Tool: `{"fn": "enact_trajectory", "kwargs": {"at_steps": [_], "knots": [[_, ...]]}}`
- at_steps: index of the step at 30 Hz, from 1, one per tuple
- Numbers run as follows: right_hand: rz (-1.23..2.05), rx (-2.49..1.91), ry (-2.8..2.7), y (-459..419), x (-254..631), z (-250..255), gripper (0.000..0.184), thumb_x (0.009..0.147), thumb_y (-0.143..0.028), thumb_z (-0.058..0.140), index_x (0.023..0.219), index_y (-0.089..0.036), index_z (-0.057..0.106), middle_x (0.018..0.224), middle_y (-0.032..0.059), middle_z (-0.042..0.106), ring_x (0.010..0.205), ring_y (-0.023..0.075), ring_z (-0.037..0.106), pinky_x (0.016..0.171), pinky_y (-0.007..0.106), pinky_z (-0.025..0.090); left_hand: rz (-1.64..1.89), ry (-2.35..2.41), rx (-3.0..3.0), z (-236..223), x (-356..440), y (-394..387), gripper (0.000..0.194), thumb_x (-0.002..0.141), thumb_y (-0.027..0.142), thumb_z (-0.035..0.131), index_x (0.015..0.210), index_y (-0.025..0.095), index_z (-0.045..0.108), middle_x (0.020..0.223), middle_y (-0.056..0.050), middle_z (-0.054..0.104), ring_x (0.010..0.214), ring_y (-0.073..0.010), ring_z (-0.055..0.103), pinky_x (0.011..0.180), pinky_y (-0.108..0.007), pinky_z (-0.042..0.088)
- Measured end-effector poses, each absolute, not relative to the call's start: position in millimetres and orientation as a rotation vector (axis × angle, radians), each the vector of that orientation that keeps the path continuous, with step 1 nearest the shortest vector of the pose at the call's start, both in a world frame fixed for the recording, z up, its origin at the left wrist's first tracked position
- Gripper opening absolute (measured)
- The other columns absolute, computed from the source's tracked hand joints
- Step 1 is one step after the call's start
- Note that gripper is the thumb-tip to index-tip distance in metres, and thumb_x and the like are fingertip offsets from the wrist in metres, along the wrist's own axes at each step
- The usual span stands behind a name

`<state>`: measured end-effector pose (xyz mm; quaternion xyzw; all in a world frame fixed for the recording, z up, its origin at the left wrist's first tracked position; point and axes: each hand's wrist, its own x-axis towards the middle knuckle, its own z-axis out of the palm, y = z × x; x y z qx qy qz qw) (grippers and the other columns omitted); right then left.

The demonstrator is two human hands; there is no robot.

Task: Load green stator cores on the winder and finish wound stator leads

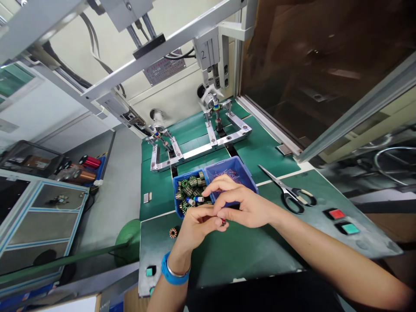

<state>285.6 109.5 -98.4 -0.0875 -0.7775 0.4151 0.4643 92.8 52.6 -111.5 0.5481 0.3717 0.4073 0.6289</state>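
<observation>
My left hand (201, 223) is closed, pinching a small wound motor stator (222, 222); only a bit of its red and dark edge shows past the thumb. Over it, my right hand (243, 204) has thumb and index finger pressed together at the left fingertips. Whatever that pinch holds is too small or hidden to make out. A copper-wound stator (173, 233) lies on the bench left of my left hand. Just beyond my hands stands a blue bin (177, 203) of stator cores, with two white-and-blue cylinders (194, 200) on top.
Another blue bin (248, 173) holds thin wire scraps. Scissors (289, 190) lie to the right, near red (337, 214) and green (351, 228) buttons. Behind, a two-station winding machine (198, 149) carries stators on its spindles. A green round stool (128, 242) stands left of the bench.
</observation>
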Motion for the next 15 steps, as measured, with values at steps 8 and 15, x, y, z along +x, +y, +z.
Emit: {"fn": "enact_trajectory", "kwargs": {"at_steps": [8,15], "knots": [[1.06,-0.245,-1.889,112,282,-102,0.032,0.106,-0.039,0.055,0.087,-0.019,0.07,0.108,0.0096,0.062,0.108,0.0295,0.048,0.094,0.05,0.037,0.992,0.94,1.361,-113,92,55,0.018,0.088,0.031,0.075,0.079,0.017,0.079,0.082,-0.007,0.071,0.076,-0.0164,0.066,0.071,-0.024,0.055],[0.995,-0.325,-1.813,111,281,-103,0.022,0.105,-0.035,0.057,0.097,-0.017,0.067,0.104,0.0086,0.063,0.103,0.0268,0.053,0.092,0.046,0.036,1.083,0.896,1.078,-119,91,54,0.017,0.082,0.034,0.081,0.088,0.018,0.079,0.083,-0.004,0.071,0.069,-0.0174,0.071,0.066,-0.025,0.062]]}}
